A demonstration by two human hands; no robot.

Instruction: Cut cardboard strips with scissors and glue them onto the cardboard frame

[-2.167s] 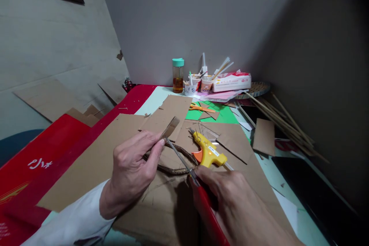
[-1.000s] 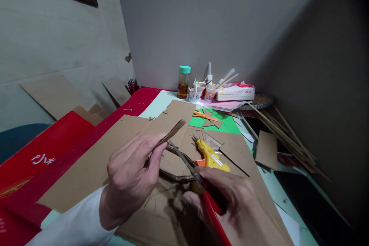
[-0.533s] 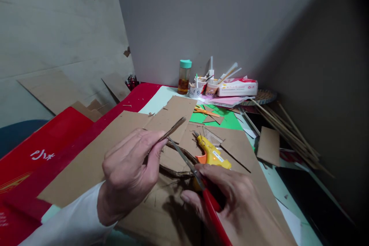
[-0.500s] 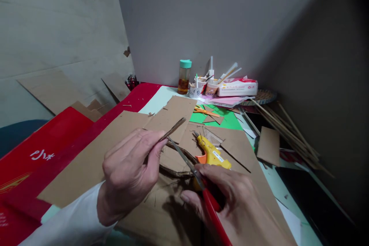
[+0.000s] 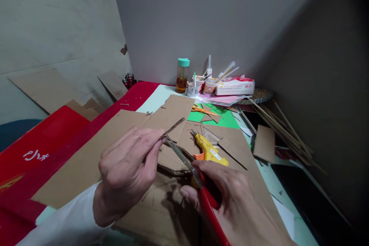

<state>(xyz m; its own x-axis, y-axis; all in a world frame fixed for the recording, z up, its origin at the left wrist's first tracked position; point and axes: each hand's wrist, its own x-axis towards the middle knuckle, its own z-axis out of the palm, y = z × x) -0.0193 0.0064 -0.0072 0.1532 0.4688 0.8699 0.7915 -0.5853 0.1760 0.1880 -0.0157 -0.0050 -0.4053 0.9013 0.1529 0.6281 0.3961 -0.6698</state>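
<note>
Between its thumb and fingers, my left hand (image 5: 129,169) pinches a thin brown cardboard strip (image 5: 175,125), whose free end sticks out up and to the right. My right hand (image 5: 236,200) is closed around the red handles of a pair of scissors (image 5: 183,157). The blade tips reach the strip right at my left fingertips; whether they touch it I cannot tell. Below the blades lies a curved, dark-edged cardboard piece (image 5: 170,171), partly hidden by both hands. Just beyond the scissors rests a yellow glue gun (image 5: 210,148) with an orange trigger.
Large cardboard sheets (image 5: 83,157) cover much of the table. Farther back are orange scissors (image 5: 205,111), a clear set square (image 5: 210,135), a teal-lidded bottle (image 5: 182,78), cups of sticks (image 5: 210,87) and a tissue pack (image 5: 235,86). Wooden sticks (image 5: 284,130) and a black panel (image 5: 305,196) lie right.
The view has shifted slightly, so everything sits a little farther left. The strip now shows more edge-on, and the scissor blades look broader, turned a little. Both hands keep their holds.
</note>
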